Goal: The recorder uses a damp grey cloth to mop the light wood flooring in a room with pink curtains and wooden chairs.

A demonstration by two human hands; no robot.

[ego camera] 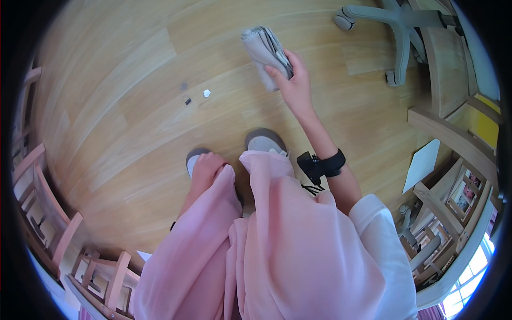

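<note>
A folded grey cloth (pixel 262 56) is gripped in my right hand (pixel 296 86), the thumb across its near side and the fingers behind. The cloth is held out over the wood floor (pixel 140 140). My left hand (pixel 208 166) rests by the knee of my pink trousers (pixel 280 208), partly hidden by the fabric. Whether its fingers hold the fabric I cannot tell. On the floor, left of the cloth, lie a small white five-sided piece (pixel 207 93) and a small black object (pixel 188 101). A grey spot (pixel 184 86) shows just above them.
An office chair's wheeled base (pixel 396 24) stands at upper right, beside wooden furniture (pixel 452 132). A white sheet (pixel 421 166) leans or lies near it. Wooden chairs (pixel 44 192) line the left side. My grey shoes (pixel 265 140) are on the floor. A strapped black device (pixel 320 164) sits on my right forearm.
</note>
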